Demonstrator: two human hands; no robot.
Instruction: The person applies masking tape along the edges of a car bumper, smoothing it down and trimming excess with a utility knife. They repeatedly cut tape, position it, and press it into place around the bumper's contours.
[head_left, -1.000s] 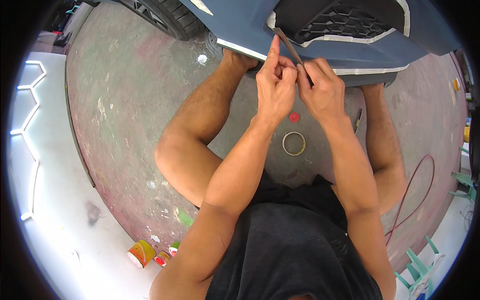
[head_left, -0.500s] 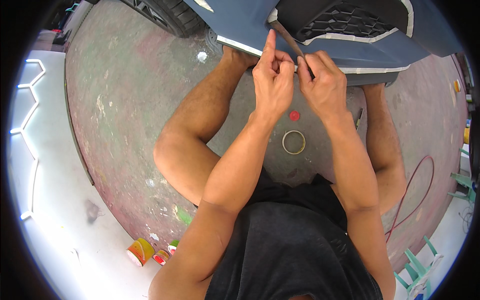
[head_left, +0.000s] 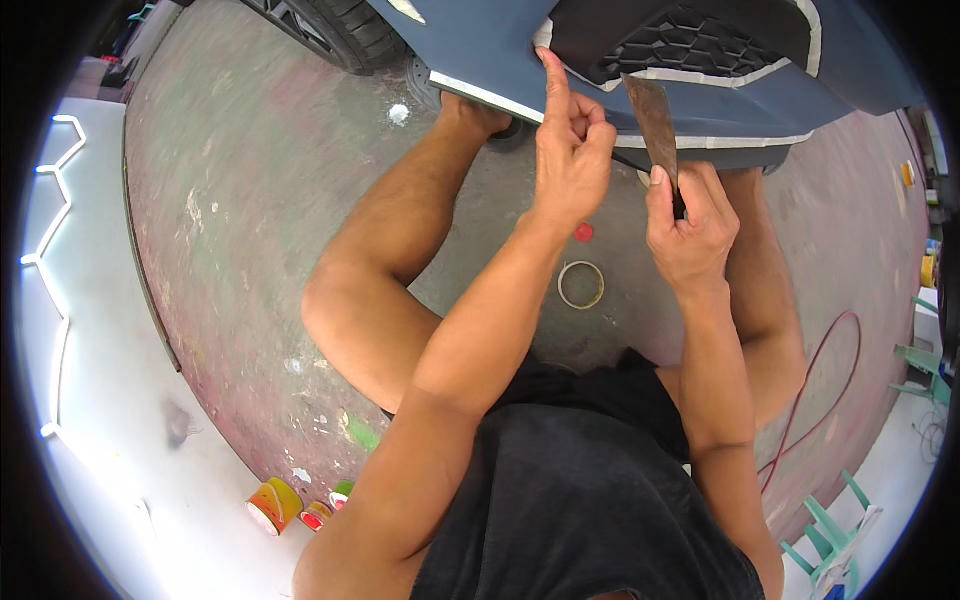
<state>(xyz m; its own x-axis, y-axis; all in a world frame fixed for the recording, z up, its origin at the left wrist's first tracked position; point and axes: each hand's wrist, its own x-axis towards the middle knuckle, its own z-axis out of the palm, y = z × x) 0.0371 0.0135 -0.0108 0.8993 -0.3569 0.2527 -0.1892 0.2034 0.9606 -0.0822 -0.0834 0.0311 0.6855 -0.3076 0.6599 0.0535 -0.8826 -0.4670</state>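
Observation:
My right hand [head_left: 695, 222] grips a putty knife [head_left: 652, 115] by its dark handle, the rusty, worn blade pointing up and away, apart from the car bumper [head_left: 720, 115]. My left hand [head_left: 577, 165] has its index finger stretched out, with the tip at the strip of masking tape [head_left: 543, 36] by the corner of the black grille [head_left: 700, 42]. Its other fingers are curled, and nothing shows in them. The bumper is blue-grey, with pale tape along the grille opening and the lower edge.
A roll of tape [head_left: 581, 285] and a small red disc [head_left: 584, 232] lie on the stained floor between my legs. The car tyre [head_left: 355, 40] stands at upper left. Paint cans [head_left: 275, 503] sit at lower left, a red hose [head_left: 810, 385] and green stool [head_left: 835, 540] at right.
My right hand has drawn the putty knife back from the grille corner, down and to the right. My left hand has shifted slightly right, its index fingertip now at the tape there.

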